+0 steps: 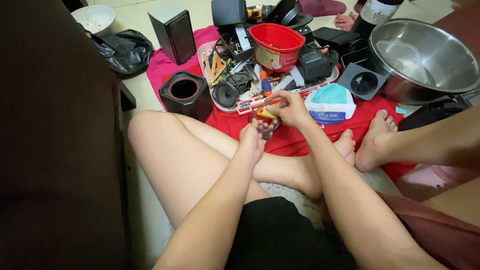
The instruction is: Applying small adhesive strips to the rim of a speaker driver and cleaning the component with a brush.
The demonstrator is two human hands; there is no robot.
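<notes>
Pale floor (145, 90), red cloth (295, 140) spread over it. On the cloth, a tray (240, 107) heaped with parts, red bucket (276, 46), speaker cone (225, 94); black speaker box (186, 92) just beside, steel bowl (425, 60) at right, black bag (125, 50) far left. Dark furniture blocking the left. Another person's feet (372, 142) near. Right hand (290, 109) grip pinching a yellow-red screwdriver (266, 113); left hand (254, 137) grip closed on a small dark part (266, 131), both above the cloth before the tray.
</notes>
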